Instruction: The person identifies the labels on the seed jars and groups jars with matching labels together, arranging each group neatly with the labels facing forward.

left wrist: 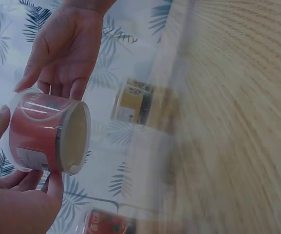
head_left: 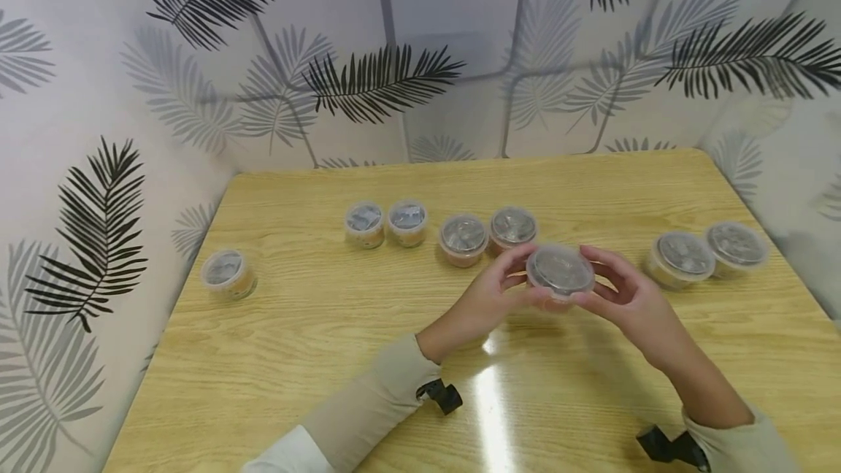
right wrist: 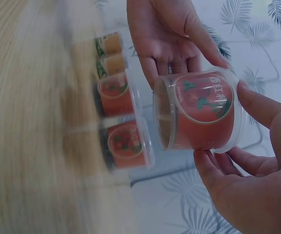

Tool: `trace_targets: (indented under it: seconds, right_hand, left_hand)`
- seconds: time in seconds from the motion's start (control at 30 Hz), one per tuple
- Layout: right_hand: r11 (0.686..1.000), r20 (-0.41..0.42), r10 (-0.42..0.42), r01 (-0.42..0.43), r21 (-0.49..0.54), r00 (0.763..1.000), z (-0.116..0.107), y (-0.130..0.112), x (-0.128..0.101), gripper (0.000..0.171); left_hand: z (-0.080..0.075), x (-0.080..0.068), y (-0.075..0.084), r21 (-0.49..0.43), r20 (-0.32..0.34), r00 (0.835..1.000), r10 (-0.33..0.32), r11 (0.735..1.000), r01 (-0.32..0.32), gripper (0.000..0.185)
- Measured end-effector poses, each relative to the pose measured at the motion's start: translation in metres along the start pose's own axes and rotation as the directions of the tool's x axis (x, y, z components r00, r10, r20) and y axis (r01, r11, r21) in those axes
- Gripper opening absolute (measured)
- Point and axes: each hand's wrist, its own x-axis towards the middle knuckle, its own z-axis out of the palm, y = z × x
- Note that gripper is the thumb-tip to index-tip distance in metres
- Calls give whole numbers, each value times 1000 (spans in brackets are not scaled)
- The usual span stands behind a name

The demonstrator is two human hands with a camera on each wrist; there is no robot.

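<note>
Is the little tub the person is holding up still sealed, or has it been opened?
Sealed, it seems: the red tub held between left hand and right hand has its clear lid in place, as do those on the table.

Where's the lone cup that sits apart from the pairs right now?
In the head view, the lone cup stands by the table's left edge, well left of the pair of small cups and far from both hands.

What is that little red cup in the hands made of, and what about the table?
The cup looks like thin clear plastic: you can see through its wall and rim to the red filling, and it shines. Its top seems a silvery foil or film seal, though that is hard to tell. The table looks like wood or wood-look laminate: grain lines under a glossy glare.
</note>
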Motion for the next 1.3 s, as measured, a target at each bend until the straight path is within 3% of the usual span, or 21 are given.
trace_targets:
  seconds: [0.23,0.4,0.57,0.87,1.3]
  right_hand:
    - [987,-26,93,-96,-130,995,-19,18,-8,58]
    - [969,-47,105,-113,-220,993,-33,30,-15,58]
    - [949,-67,111,-126,-288,992,-41,38,-20,59]
    - [940,-95,84,-111,-322,992,-48,50,-23,63]
    - [929,-145,3,-57,-365,989,-52,56,-21,62]
  left_hand:
    - [14,20,-36,9,14,996,-87,996,87,63]
    - [27,32,-52,-50,27,990,-139,989,141,63]
    - [40,42,-64,-48,14,987,-162,985,163,64]
    - [54,55,-77,-1,-22,989,-145,989,145,61]
    - [66,70,-79,115,-36,989,-146,982,149,65]
